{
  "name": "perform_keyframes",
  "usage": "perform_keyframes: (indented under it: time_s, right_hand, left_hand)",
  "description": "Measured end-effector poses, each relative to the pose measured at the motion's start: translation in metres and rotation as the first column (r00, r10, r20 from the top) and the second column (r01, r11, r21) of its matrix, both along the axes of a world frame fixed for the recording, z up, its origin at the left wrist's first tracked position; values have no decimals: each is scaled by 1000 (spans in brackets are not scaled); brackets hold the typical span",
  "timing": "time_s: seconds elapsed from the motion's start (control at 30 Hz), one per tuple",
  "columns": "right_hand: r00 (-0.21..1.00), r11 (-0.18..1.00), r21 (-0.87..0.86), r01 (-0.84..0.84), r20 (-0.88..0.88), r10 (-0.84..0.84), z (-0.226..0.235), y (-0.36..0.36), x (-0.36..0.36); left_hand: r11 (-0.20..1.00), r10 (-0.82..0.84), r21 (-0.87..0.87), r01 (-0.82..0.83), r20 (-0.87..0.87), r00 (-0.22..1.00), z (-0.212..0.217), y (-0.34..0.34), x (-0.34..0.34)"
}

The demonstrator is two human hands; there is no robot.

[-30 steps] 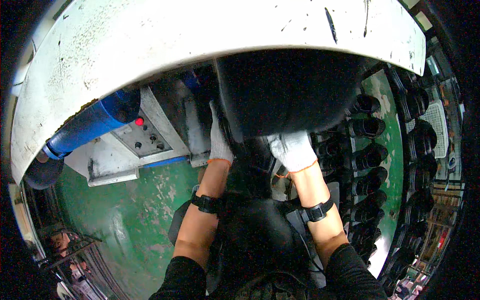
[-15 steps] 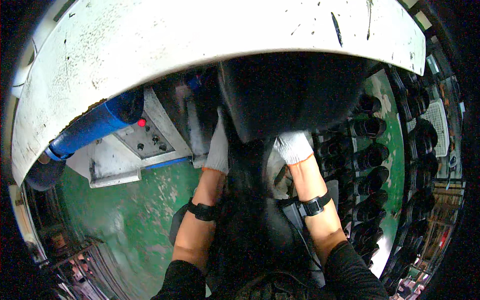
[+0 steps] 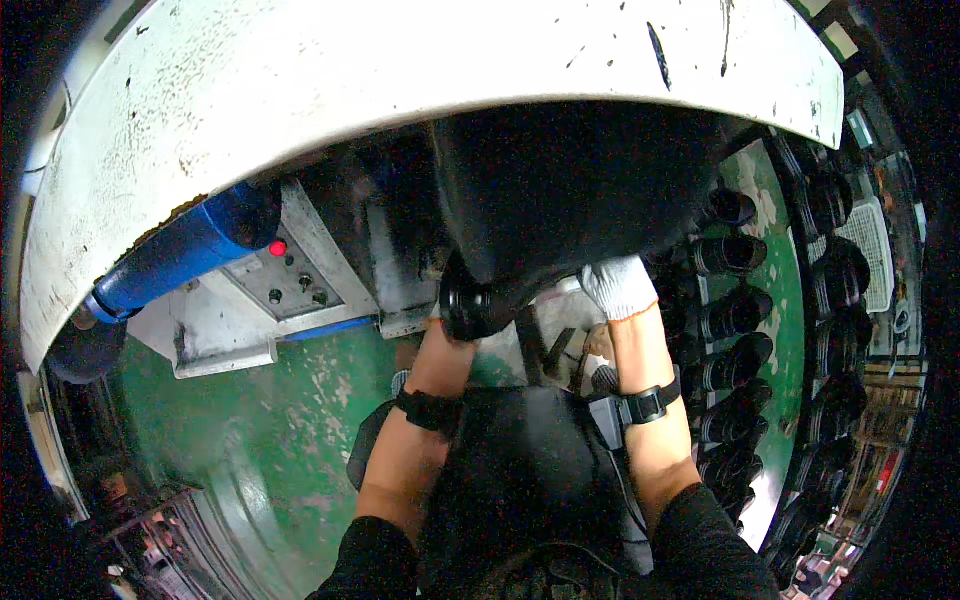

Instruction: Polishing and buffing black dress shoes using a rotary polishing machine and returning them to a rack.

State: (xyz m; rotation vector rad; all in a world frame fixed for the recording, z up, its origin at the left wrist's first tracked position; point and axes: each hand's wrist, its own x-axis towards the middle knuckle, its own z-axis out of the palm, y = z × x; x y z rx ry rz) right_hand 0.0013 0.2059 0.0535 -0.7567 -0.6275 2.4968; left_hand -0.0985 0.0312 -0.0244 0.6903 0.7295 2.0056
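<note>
A black, glossy, rounded thing (image 3: 468, 302), by its shape the end of a shoe, is in front of my left hand and hides its glove and fingers. My left wrist leads straight up to it, so the hand appears to hold it. My right hand (image 3: 618, 286), in a white knit glove with an orange cuff edge, reaches to the lower edge of a big dark machine part (image 3: 580, 190). Its fingertips are lost in shadow there, so their grip does not show. Both forearms wear black straps.
A white, stained curved hood (image 3: 420, 60) overhangs my hands. At left are a blue cylinder (image 3: 180, 255) and a control panel (image 3: 300, 285) with a red button. Racks of black shoes (image 3: 735, 310) line the right side. A white basket (image 3: 868, 258) lies beyond; the floor (image 3: 250, 450) is green.
My left hand has come back toward me, and the black shoe-like thing now covers it. My right hand has shifted slightly right. The light patch between my arms is more exposed.
</note>
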Motion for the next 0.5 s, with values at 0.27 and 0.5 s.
perform_keyframes:
  time_s: [0.27, 0.5]
  right_hand:
    - [807, -622, 557, -550, 548, -222, -27, 32, 47]
    - [980, 346, 917, -196, 175, 93, -82, 2, 22]
  left_hand:
    - [973, 64, 130, -192, 648, 759, -7, 28, 13]
    - [912, 23, 367, -180, 395, 919, 48, 26, 6]
